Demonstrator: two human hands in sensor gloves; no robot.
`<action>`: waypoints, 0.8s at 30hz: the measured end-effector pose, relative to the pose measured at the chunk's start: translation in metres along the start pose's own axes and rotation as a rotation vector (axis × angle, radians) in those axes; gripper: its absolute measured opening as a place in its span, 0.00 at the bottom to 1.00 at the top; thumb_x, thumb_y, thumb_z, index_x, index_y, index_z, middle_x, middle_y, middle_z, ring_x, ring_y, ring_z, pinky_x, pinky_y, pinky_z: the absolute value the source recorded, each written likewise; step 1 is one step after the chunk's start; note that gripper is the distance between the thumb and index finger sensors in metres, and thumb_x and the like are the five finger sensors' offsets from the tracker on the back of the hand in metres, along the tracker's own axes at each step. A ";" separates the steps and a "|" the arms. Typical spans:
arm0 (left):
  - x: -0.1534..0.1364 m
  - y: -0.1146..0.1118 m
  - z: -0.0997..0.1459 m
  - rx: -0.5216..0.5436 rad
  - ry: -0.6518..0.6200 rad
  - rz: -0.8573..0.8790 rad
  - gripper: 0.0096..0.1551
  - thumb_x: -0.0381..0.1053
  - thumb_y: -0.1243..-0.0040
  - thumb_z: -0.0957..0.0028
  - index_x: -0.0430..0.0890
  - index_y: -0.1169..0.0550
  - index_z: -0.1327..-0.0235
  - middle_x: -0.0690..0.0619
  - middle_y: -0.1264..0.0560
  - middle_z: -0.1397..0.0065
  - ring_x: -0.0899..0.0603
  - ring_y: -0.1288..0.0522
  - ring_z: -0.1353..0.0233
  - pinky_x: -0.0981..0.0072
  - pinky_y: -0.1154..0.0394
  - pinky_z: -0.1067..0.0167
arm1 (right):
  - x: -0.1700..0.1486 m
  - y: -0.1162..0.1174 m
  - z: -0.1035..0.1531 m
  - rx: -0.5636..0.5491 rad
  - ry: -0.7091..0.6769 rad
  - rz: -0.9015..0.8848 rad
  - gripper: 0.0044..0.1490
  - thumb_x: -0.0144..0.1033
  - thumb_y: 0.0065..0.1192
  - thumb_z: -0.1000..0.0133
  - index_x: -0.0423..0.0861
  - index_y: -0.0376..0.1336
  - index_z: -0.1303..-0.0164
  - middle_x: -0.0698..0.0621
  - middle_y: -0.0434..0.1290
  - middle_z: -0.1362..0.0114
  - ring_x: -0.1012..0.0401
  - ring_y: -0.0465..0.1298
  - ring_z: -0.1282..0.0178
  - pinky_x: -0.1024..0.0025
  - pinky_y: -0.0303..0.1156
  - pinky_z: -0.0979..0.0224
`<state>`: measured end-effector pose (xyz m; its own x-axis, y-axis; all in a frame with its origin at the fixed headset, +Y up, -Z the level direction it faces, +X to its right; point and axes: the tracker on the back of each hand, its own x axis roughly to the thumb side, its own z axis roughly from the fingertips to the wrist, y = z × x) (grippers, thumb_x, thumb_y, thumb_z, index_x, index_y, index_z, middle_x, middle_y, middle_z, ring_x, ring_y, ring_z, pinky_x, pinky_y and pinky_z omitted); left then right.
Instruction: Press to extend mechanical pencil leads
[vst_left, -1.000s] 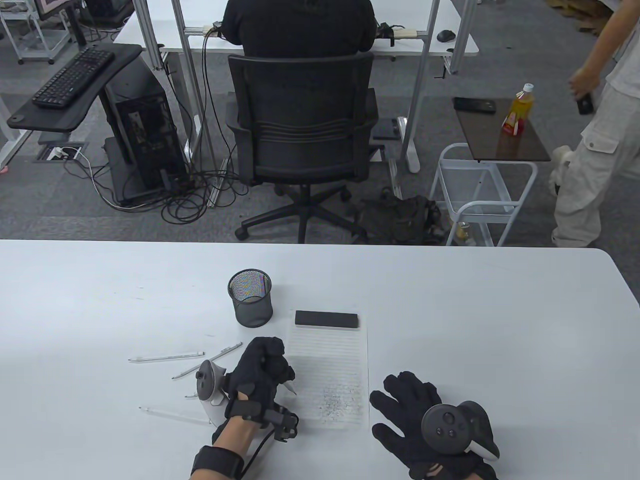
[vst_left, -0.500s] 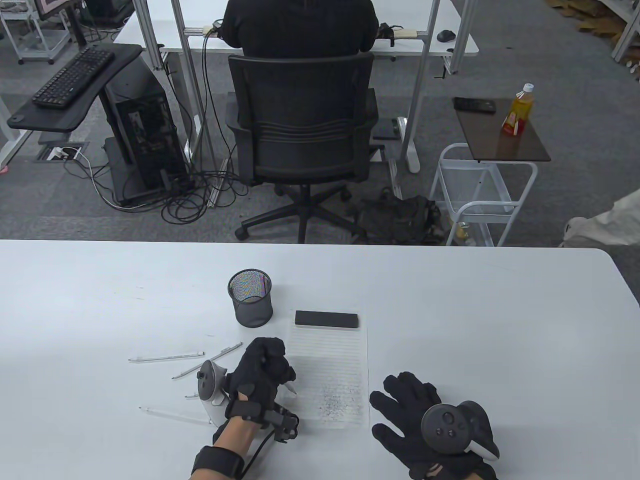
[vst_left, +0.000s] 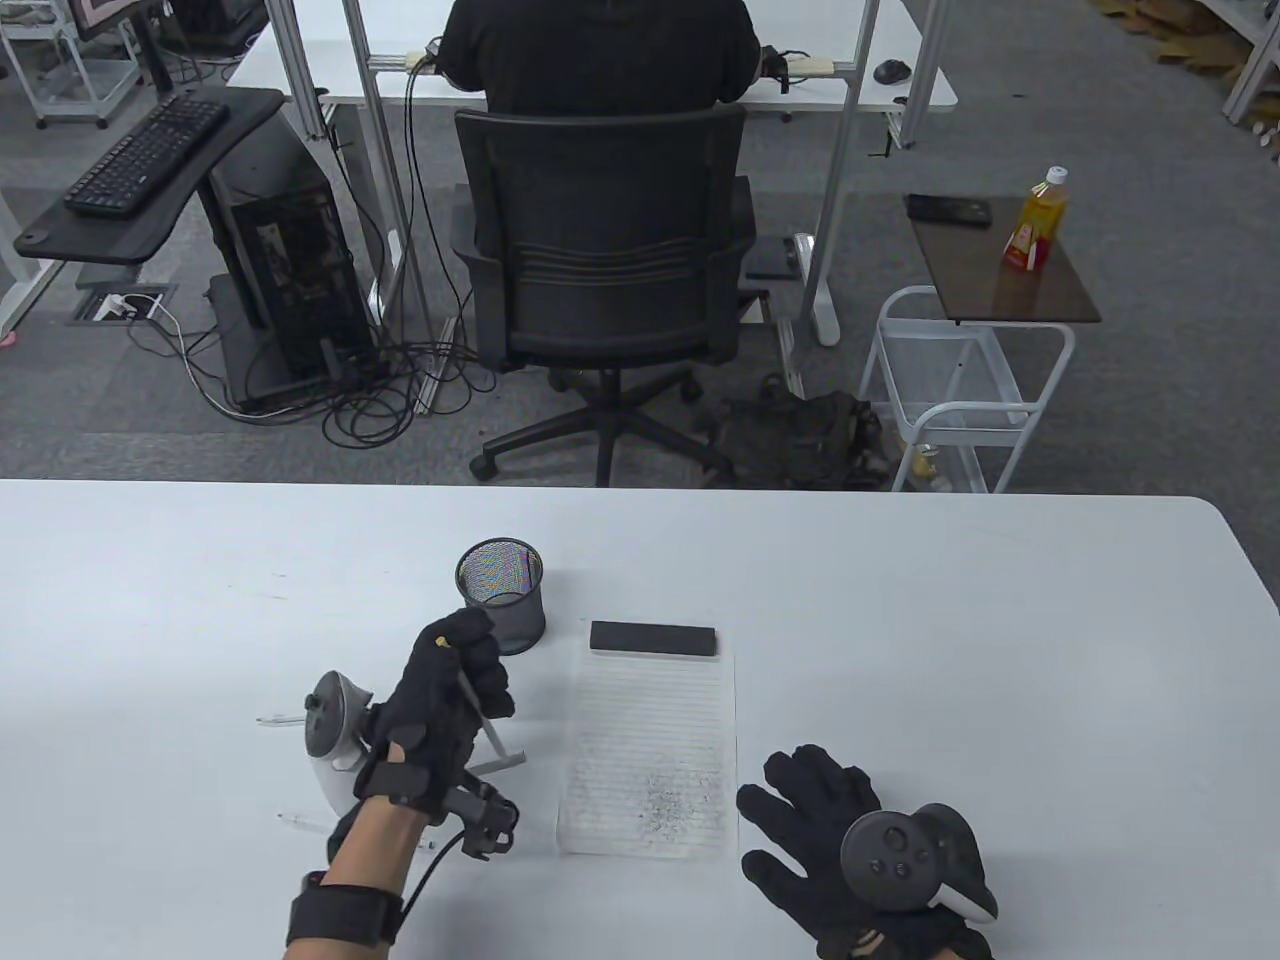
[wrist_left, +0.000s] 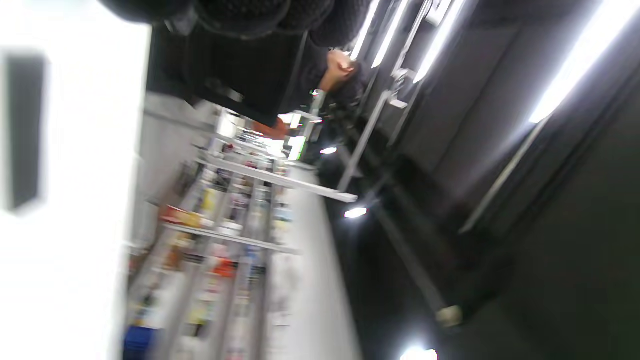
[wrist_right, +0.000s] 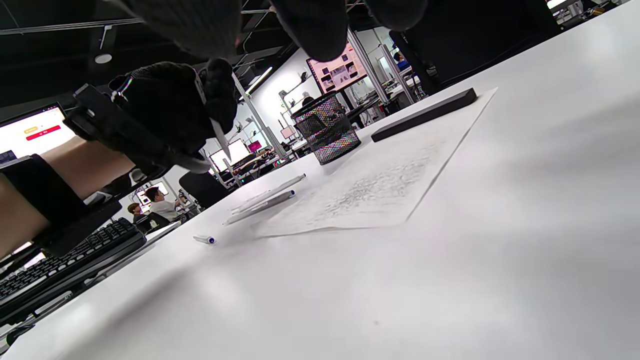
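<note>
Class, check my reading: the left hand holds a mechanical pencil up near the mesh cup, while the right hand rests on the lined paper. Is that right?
One detail is wrong. The right hand rests on the bare table beside the lined paper, not on it; the table view shows this. The left hand does hold a mechanical pencil near the mesh cup.

White table (vst_left: 1000, 640) holds mesh cup (vst_left: 501, 597), lined paper (vst_left: 650, 740), loose pencils (wrist_right: 265, 200).
</note>
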<state>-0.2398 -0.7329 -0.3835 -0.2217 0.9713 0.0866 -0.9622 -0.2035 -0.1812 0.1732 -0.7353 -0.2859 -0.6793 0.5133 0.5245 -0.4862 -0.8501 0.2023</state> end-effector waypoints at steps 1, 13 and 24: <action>0.003 0.013 0.002 -0.008 0.044 -0.046 0.33 0.53 0.55 0.45 0.43 0.33 0.27 0.46 0.39 0.31 0.40 0.32 0.39 0.48 0.25 0.46 | 0.000 0.000 0.000 0.000 -0.001 0.001 0.42 0.55 0.59 0.39 0.42 0.62 0.19 0.32 0.53 0.15 0.27 0.48 0.17 0.19 0.42 0.27; 0.041 0.130 0.036 0.157 0.464 -0.746 0.32 0.43 0.45 0.48 0.42 0.28 0.27 0.45 0.37 0.36 0.37 0.32 0.38 0.46 0.26 0.42 | -0.001 -0.001 0.001 -0.010 0.005 -0.005 0.42 0.55 0.59 0.39 0.42 0.62 0.19 0.31 0.53 0.15 0.27 0.48 0.17 0.19 0.42 0.27; 0.038 0.147 0.047 0.294 0.611 -1.354 0.32 0.41 0.25 0.58 0.41 0.21 0.37 0.47 0.21 0.40 0.38 0.15 0.42 0.42 0.16 0.42 | 0.000 0.000 0.000 -0.009 0.000 -0.003 0.42 0.55 0.59 0.39 0.42 0.62 0.19 0.31 0.53 0.15 0.27 0.48 0.17 0.19 0.42 0.27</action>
<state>-0.3968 -0.7315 -0.3605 0.8573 0.3255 -0.3988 -0.3928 0.9143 -0.0983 0.1738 -0.7351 -0.2857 -0.6778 0.5163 0.5235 -0.4935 -0.8472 0.1967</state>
